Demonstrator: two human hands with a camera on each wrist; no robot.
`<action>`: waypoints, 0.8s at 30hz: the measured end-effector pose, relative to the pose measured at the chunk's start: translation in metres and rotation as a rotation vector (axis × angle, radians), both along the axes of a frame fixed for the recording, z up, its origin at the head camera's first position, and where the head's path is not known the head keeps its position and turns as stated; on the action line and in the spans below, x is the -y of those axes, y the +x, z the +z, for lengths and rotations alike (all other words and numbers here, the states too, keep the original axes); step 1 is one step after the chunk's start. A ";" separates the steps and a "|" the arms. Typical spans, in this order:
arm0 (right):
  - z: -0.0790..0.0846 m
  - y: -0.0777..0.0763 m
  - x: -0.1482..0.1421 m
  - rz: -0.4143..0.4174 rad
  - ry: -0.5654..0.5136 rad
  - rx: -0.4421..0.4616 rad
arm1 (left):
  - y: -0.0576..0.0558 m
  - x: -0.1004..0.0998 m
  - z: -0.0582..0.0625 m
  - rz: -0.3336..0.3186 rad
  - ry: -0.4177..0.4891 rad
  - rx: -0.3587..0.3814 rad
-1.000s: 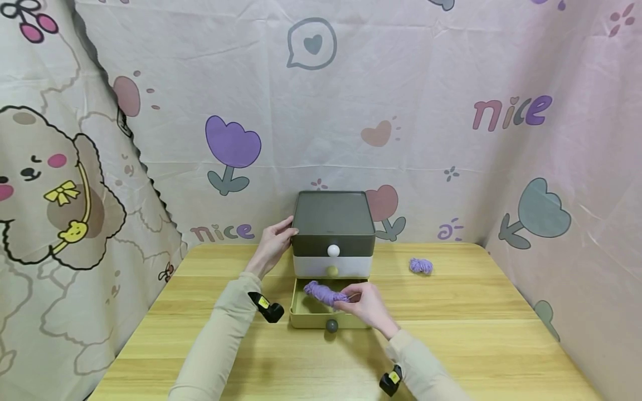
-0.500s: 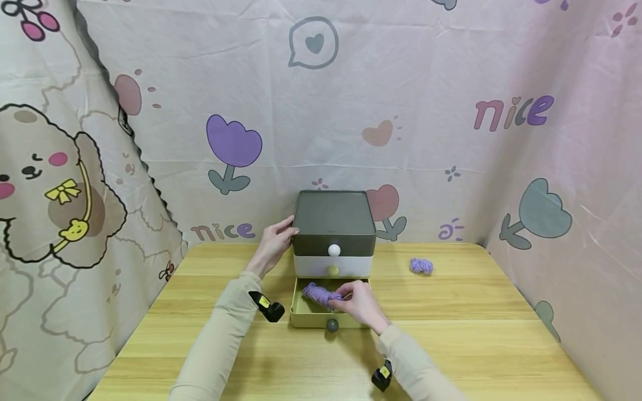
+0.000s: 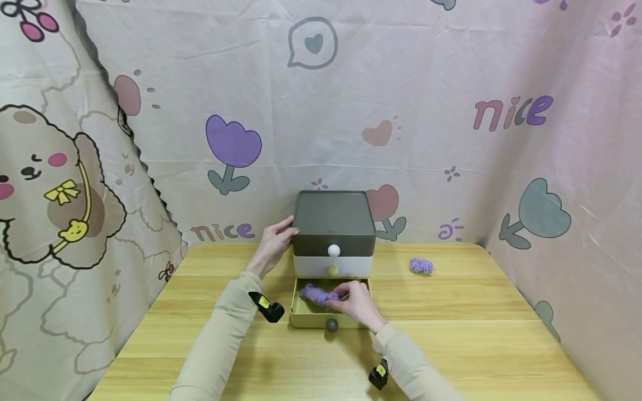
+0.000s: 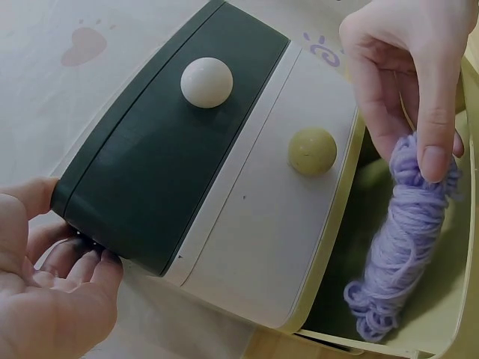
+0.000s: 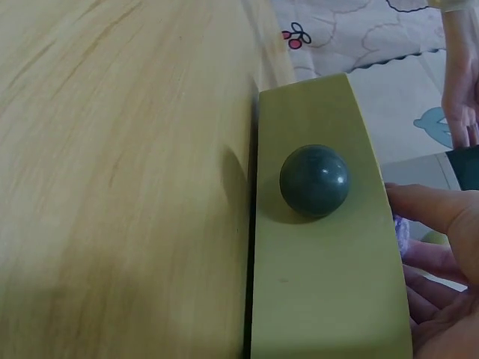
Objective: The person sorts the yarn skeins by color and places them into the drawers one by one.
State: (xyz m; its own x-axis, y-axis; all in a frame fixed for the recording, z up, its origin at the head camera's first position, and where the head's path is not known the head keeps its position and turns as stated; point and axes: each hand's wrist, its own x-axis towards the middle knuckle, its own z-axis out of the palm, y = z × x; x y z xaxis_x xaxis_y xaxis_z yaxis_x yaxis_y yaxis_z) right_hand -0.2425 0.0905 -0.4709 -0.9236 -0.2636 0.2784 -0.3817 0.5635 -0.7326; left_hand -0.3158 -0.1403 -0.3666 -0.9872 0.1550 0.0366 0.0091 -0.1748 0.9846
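A stacked drawer box [image 3: 333, 223] has a dark green top drawer, a white middle one and a yellow-green bottom drawer [image 3: 308, 321], which is pulled out. My left hand [image 3: 275, 240] holds the box's upper left corner, thumb at the front edge and fingers bent against the side. A twisted skein of purple yarn [image 4: 400, 247] lies slanted within the bottom drawer. My right hand [image 3: 357, 303] pinches its right end between thumb and fingers, just inside the drawer. In the right wrist view, the drawer front hides most of the yarn [image 5: 402, 233].
A second, smaller purple yarn skein [image 3: 421, 266] lies on the wooden table [image 3: 451, 345], to the right of the box. The bottom drawer's dark round knob [image 5: 314, 181] juts forward. Printed curtain cloth [image 3: 311, 111] hangs behind and at both sides.
My right hand has moved left and slightly down with the skein, which now sits lower and farther left in the bottom drawer. The left hand keeps its place on the box.
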 end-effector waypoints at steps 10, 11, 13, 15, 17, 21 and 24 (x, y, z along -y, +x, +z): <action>-0.001 -0.001 -0.002 0.044 -0.037 0.046 | 0.001 0.000 0.000 0.001 -0.004 0.000; -0.001 -0.001 -0.002 0.047 -0.044 0.050 | 0.001 0.000 0.000 0.000 -0.006 0.001; -0.001 -0.001 -0.003 0.054 -0.052 0.048 | 0.001 0.001 0.000 -0.001 -0.007 0.002; 0.000 0.000 -0.003 0.055 -0.065 0.048 | 0.001 0.001 0.000 -0.002 -0.008 0.003; 0.000 0.001 -0.003 0.058 -0.080 0.050 | 0.002 0.001 0.000 -0.003 -0.007 0.002; -0.001 0.001 -0.005 0.061 -0.100 0.043 | 0.002 0.000 0.000 -0.001 -0.008 0.000; -0.002 0.001 -0.005 0.059 -0.110 0.036 | 0.001 0.000 0.000 -0.001 -0.008 -0.001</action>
State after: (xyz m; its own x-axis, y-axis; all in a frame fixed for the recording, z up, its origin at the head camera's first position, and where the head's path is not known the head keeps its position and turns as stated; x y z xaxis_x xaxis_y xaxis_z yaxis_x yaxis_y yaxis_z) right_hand -0.2418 0.0957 -0.4732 -0.9173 -0.2874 0.2758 -0.3843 0.4565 -0.8025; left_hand -0.3143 -0.1407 -0.3669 -0.9870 0.1562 0.0368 0.0103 -0.1670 0.9859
